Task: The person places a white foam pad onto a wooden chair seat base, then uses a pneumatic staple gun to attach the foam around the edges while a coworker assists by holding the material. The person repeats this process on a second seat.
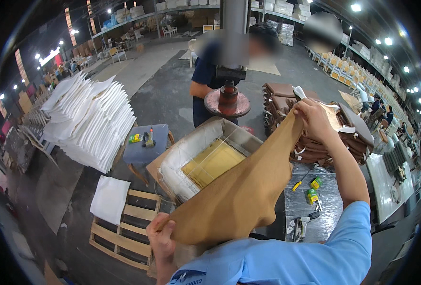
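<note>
Stretched between my two hands is a tan-brown sheet of fabric or leather [239, 199] with a wavy lower edge. My left hand [162, 235] pinches its lower left corner, thumb on top. Up at the far right, my right hand [313, 118] grips the opposite end, held higher, in front of a stack of brown upholstered cushions [279, 90]. Beneath and beyond the sheet stands an open carton [175, 164] with a white lining and a yellow block or stack [215, 161] inside. The sheet covers part of the carton's near side.
A round plate on a vertical post [228, 102] stands ahead, with a co-worker [203, 90] behind it. White sheets [89, 118] are piled left, near a stool [146, 142] and a wooden pallet [134, 211]. Tools and small boxes [312, 195] lie on the plastic-covered table [326, 213] at right.
</note>
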Demonstrator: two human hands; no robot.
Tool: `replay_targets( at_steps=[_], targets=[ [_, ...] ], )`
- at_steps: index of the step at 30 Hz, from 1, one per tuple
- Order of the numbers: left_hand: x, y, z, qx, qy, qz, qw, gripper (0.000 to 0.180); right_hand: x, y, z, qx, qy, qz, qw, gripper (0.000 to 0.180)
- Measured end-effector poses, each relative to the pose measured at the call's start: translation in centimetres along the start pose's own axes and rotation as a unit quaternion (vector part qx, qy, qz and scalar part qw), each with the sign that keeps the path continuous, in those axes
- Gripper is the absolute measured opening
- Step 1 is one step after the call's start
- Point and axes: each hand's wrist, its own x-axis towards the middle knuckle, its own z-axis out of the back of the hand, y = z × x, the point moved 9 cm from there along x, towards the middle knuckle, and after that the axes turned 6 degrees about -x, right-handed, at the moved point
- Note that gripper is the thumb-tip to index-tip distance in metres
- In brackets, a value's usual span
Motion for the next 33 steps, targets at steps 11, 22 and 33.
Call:
replay_targets(
  at_steps=[11, 22, 33],
  targets=[
    [7.1, 4.8, -0.6, 0.06, -0.102, -0.011, 0.993, 0.018, 4.3, -2.9, -10.1, -0.045, 0.048, -0.031, 0.997, 0.018],
    [16.4, 7.9, 1.9, 0.219, -0.15, 0.0, 0.964, 0.027, 13.0, -4.4, -27.2, -0.043, 0.094, -0.039, 0.994, 0.016],
    [27.0, 12.9, 7.8, 0.232, -0.192, 0.01, 0.953, 0.033, 14.7, -3.0, -42.7, -0.039, 0.164, -0.01, 0.986, 0.032]
  ],
)
